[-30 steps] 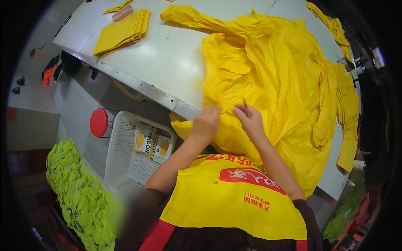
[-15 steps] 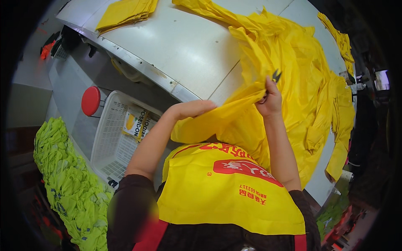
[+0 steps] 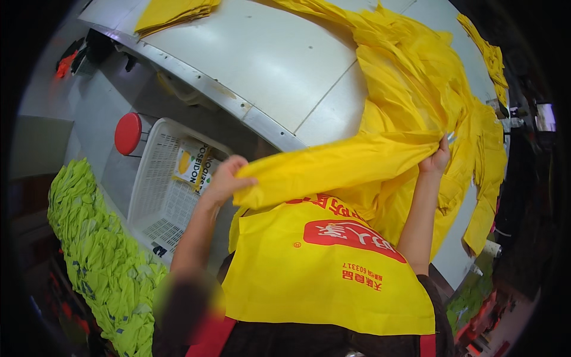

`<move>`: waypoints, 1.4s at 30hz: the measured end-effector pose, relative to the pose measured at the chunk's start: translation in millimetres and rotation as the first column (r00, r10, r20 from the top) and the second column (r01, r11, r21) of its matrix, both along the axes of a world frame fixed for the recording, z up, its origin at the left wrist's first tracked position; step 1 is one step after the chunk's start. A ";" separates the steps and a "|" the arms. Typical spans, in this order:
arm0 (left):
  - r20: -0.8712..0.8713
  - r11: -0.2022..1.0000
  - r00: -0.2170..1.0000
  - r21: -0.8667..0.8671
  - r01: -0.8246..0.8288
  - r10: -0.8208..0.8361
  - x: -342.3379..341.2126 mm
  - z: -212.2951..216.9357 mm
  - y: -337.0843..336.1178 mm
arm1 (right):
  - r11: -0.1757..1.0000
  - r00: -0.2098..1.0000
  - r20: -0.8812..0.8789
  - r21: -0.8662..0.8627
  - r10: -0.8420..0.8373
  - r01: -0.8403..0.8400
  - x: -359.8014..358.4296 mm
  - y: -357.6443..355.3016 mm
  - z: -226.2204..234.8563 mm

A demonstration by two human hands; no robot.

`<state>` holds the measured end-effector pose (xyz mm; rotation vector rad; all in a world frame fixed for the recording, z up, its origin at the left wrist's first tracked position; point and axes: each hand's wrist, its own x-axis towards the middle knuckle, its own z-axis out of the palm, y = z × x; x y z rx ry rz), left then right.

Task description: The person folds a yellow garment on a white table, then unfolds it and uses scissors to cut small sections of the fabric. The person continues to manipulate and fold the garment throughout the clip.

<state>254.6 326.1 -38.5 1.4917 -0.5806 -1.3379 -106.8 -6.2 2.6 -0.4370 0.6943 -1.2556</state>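
Left grip (image 3: pixel 229 180) is pinched on one end of the yellow garment (image 3: pixel 333 168), right grip (image 3: pixel 436 157) is clamped on it further over, so a stretch runs between them just above the yellow apron (image 3: pixel 321 285). Rest of it's bunched on the pale worktop (image 3: pixel 267 53). Down left: white basket (image 3: pixel 156 169), red stool (image 3: pixel 127 133) beside it, plus a lime-green fabric heap (image 3: pixel 98 256).

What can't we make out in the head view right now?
Head view:
- What the pale glint by the right hand belongs to: hand and yellow cloth seem to cover the rest.
- White basket's near right corner: behind the left forearm.
- Folded yellow stack's far end: cut off by the top edge.
- Left sleeve: partly blurred.
- Dark item at the basket: too small.
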 end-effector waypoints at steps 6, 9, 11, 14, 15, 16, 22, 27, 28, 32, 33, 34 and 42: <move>-0.138 0.826 0.895 -0.348 -0.444 0.423 6.5 51.0 -19.3 | 0.996 0.995 -0.098 0.093 0.014 -0.004 -38.2 -3.6 -46.1; -0.089 0.779 0.867 -0.401 -0.482 0.490 -8.3 60.2 -26.2 | 0.994 0.987 -0.163 0.110 0.010 0.008 -41.9 2.4 -59.8; -0.100 0.751 0.851 -0.426 -0.505 0.515 -17.8 66.1 -29.6 | 0.995 0.963 -0.268 0.097 -0.012 0.039 -43.3 6.5 -66.3; -0.051 0.744 0.838 -0.434 -0.508 0.543 -33.4 81.1 -34.2 | 0.996 0.889 -0.457 0.058 -0.033 0.067 -47.3 13.2 -76.6; -0.036 0.726 0.829 -0.461 -0.510 0.559 -38.7 83.8 -36.7 | 0.994 0.851 -0.523 0.048 -0.055 0.094 -47.1 15.9 -78.7; -0.023 0.709 0.819 -0.487 -0.510 0.573 -44.1 85.8 -39.6 | 0.992 0.824 -0.563 0.060 -0.056 0.108 -47.0 18.7 -80.6; 0.322 0.735 0.714 -0.555 -0.389 0.621 -26.7 62.9 -57.1 | 0.947 0.533 -0.783 -0.259 -0.320 0.187 -46.0 26.4 -99.1; 0.265 0.215 0.107 -0.419 -0.882 0.958 124.2 -19.3 -27.3 | 0.661 0.663 -0.710 -0.382 0.237 -0.646 65.2 96.7 0.2; 0.208 -0.055 -0.112 -0.261 -0.964 0.972 163.3 -42.9 -7.6 | 0.465 0.554 -0.764 -0.378 0.332 -0.800 70.2 113.8 15.4; 0.760 0.099 -0.214 -0.342 -0.934 0.614 234.4 -96.7 39.8 | 0.428 0.634 -0.771 -0.596 -0.065 -0.680 40.7 117.5 34.2; 0.843 0.255 -0.279 -0.426 -0.868 0.461 194.7 -70.2 9.2 | 0.560 0.570 -0.799 -0.566 -0.192 -0.605 16.2 110.9 24.1; 0.825 0.444 -0.159 -0.442 -0.779 0.542 194.4 -69.0 -8.7 | 0.668 0.478 -0.828 -0.535 -0.293 -0.518 7.8 105.2 10.4; 0.889 0.741 0.455 -0.269 0.616 -0.056 -215.8 -1.7 -183.0 | 0.907 -0.356 -0.897 -0.355 -0.263 0.225 -271.5 43.2 -66.2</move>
